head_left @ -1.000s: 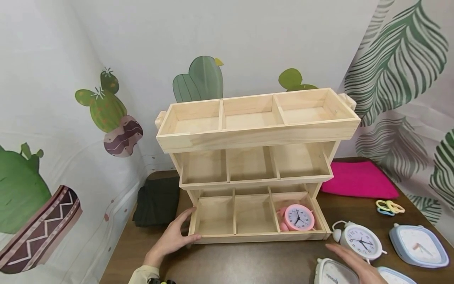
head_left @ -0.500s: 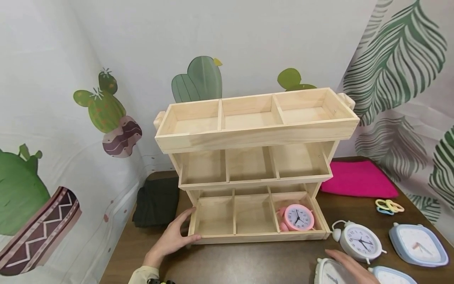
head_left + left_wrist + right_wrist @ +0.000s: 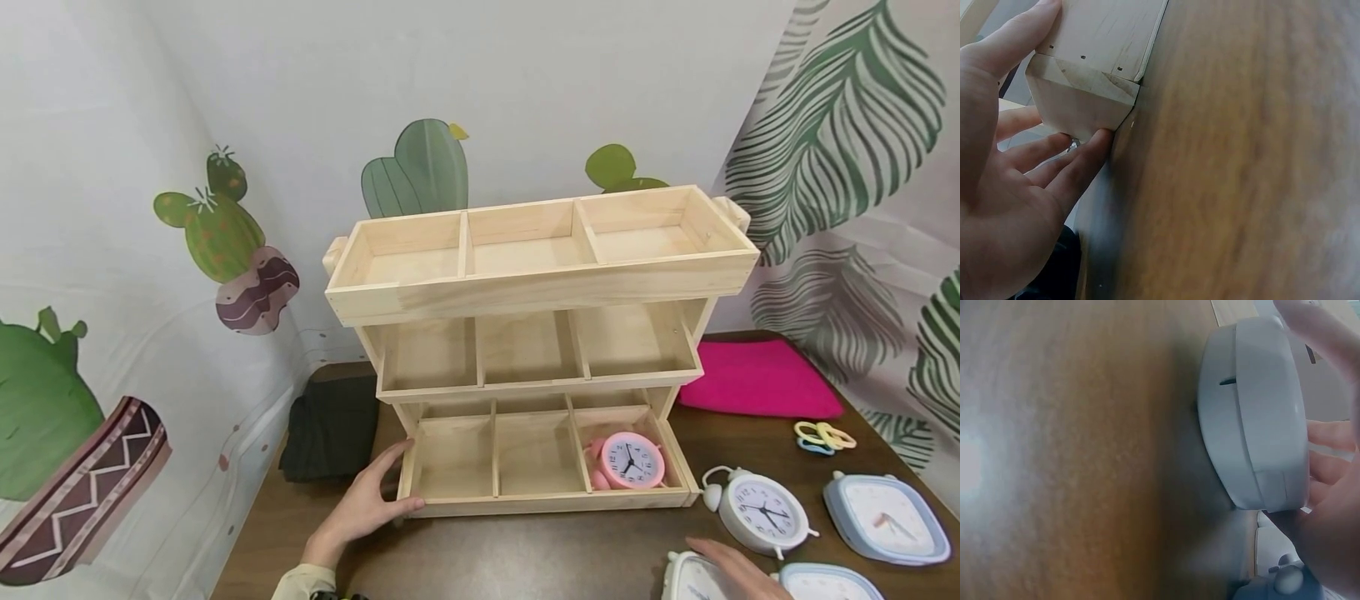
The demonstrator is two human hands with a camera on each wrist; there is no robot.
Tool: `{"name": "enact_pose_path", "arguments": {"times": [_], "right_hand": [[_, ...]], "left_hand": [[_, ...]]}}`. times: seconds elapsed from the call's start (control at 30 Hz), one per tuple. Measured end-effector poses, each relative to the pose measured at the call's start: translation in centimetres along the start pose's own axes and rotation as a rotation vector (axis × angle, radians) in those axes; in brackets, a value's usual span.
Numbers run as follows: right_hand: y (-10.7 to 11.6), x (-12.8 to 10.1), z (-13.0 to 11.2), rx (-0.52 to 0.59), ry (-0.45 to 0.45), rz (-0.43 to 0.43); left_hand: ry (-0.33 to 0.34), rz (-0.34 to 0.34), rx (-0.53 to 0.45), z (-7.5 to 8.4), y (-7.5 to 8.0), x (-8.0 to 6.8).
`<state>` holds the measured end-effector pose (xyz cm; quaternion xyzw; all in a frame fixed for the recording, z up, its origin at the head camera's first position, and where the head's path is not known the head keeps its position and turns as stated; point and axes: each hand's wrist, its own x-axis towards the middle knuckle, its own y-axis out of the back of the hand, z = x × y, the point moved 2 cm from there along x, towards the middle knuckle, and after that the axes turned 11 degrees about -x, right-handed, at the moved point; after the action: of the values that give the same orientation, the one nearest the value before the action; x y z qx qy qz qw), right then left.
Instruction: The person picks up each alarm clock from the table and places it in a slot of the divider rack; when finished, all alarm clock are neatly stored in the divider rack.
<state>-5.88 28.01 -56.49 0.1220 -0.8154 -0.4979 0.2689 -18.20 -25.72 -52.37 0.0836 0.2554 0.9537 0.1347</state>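
My left hand (image 3: 367, 502) grips the left end of the bottom tray on a three-tier wooden rack (image 3: 540, 287), thumb at the front corner. In the left wrist view its fingertips (image 3: 1102, 139) touch the tray's end piece. At the lower right, my right hand (image 3: 735, 568) holds a grey-white alarm clock (image 3: 686, 575), fingers over its face. The right wrist view shows this clock (image 3: 1254, 419) from the side, the thumb at its upper corner and the fingers partly hidden behind it. A pink alarm clock (image 3: 633, 461) sits in the tray's right compartment.
Beside the rack stand a white twin-bell clock (image 3: 765, 510), a light blue clock (image 3: 887, 518) and a second blue clock (image 3: 825, 583). Pink cloth (image 3: 757, 379) and coloured rings (image 3: 823, 437) lie behind them, dark cloth (image 3: 330, 429) at the left.
The right hand has moved down and slightly left around the grey-white clock, which has shifted slightly toward the near edge. The left hand stays on the tray.
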Motion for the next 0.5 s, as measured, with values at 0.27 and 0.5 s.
{"name": "enact_pose_path", "arguments": {"times": [0.27, 0.5], "right_hand": [[0.0, -0.04, 0.08, 0.02, -0.099, -0.139], [0.35, 0.41, -0.81, -0.042, -0.078, -0.082]], "left_hand": [[-0.008, 0.003, 0.022, -0.03, -0.06, 0.0], [0.003, -0.002, -0.003, 0.11, 0.04, -0.1]]}}
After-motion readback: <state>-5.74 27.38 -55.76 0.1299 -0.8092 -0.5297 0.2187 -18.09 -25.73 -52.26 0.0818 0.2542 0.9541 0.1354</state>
